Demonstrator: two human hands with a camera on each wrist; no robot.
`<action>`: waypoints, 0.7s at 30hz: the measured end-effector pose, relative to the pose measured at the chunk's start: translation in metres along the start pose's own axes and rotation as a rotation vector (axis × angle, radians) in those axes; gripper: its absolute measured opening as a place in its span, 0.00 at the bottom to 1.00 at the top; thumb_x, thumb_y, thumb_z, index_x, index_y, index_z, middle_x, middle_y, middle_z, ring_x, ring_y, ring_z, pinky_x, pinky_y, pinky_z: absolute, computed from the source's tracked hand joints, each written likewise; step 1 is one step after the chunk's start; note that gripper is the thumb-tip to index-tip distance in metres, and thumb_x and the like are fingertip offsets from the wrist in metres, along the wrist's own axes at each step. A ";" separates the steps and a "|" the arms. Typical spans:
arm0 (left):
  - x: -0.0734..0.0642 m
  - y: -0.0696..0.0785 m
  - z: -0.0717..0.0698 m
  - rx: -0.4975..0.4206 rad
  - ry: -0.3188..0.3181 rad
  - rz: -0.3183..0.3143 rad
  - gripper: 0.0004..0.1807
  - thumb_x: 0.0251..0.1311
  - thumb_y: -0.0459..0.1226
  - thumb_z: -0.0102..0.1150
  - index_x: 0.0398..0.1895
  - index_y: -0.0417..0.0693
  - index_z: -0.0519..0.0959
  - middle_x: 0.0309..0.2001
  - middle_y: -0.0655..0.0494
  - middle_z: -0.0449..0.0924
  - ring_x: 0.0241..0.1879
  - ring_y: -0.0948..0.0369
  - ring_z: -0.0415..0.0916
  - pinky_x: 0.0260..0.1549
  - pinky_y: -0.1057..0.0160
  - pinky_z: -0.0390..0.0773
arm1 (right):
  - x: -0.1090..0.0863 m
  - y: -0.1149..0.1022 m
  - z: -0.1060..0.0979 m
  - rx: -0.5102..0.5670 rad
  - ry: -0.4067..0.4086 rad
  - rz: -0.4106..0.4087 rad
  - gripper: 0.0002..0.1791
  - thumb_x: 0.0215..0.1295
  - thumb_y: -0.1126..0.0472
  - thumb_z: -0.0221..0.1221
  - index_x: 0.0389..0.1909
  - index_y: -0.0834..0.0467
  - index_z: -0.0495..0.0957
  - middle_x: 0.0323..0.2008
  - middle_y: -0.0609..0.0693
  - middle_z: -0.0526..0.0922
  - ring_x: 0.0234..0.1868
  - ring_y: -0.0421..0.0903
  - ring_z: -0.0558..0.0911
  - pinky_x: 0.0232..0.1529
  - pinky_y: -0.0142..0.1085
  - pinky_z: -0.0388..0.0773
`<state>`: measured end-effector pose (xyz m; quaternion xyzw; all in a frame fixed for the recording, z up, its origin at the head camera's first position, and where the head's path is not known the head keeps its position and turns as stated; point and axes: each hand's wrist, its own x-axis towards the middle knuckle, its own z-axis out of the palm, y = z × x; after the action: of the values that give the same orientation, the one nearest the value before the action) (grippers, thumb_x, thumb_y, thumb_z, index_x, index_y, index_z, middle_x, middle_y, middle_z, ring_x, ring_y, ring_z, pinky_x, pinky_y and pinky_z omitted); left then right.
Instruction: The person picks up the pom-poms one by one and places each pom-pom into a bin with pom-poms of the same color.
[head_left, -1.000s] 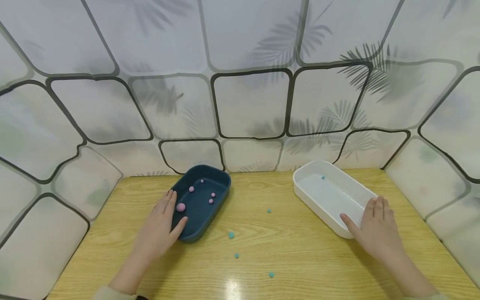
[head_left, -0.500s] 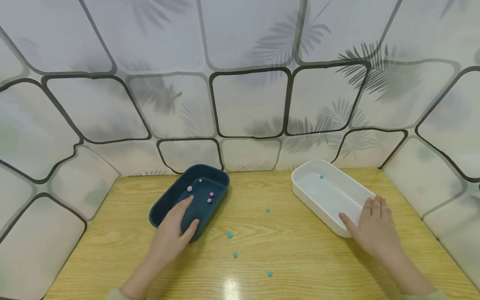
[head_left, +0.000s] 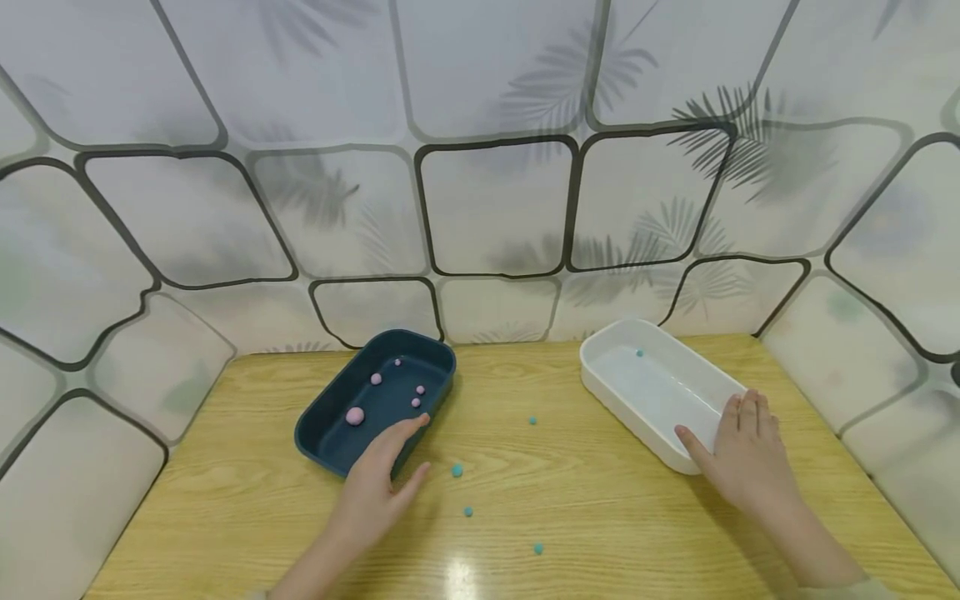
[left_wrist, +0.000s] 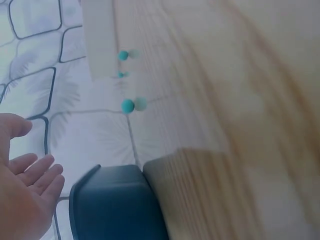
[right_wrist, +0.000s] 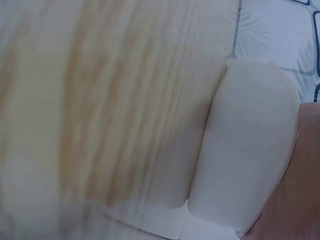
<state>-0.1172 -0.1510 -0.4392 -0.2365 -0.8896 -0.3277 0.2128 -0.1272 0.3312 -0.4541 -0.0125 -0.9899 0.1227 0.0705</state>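
My left hand point(head_left: 377, 492) hovers over the near right edge of a dark blue tray point(head_left: 322, 454), fingers extended and holding nothing. Inside that tray lie several pink balls, the largest one point(head_left: 355, 416) toward its left side. In the left wrist view the palm point(left_wrist: 25, 200) and loosely spread fingers show beside the tray's outer wall point(left_wrist: 120, 205). My right hand point(head_left: 752, 454) rests on the near right end of a white tray point(head_left: 626, 396), its fingers over the rim and thumb along the inside. One small teal ball point(head_left: 640, 353) sits at that tray's far end.
Several teal balls lie loose on the wooden table point(head_left: 600, 517) between the trays: one point(head_left: 457, 471) close to my left fingertips, another point(head_left: 468, 512) nearer me, one point(head_left: 538, 548) toward the front, one point(head_left: 532, 421) farther back. A patterned wall covering point(head_left: 495, 208) encloses the table's back and sides.
My left hand has moved right from the blue tray's left rim, across the tray, to its near right edge, uncovering the large pink ball. My right hand stays at the white tray.
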 end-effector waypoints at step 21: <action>-0.004 0.011 0.031 -0.386 -0.087 -0.200 0.22 0.62 0.25 0.72 0.60 0.41 0.83 0.57 0.50 0.89 0.57 0.48 0.86 0.59 0.58 0.86 | 0.001 -0.004 -0.005 -0.010 -0.028 0.012 0.59 0.82 0.35 0.45 0.71 0.93 0.45 0.73 0.93 0.39 0.75 0.89 0.46 0.75 0.78 0.47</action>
<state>-0.1147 -0.1233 -0.4580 -0.1973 -0.8377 -0.5010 0.0913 -0.1274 0.3286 -0.4480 -0.0172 -0.9913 0.1183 0.0555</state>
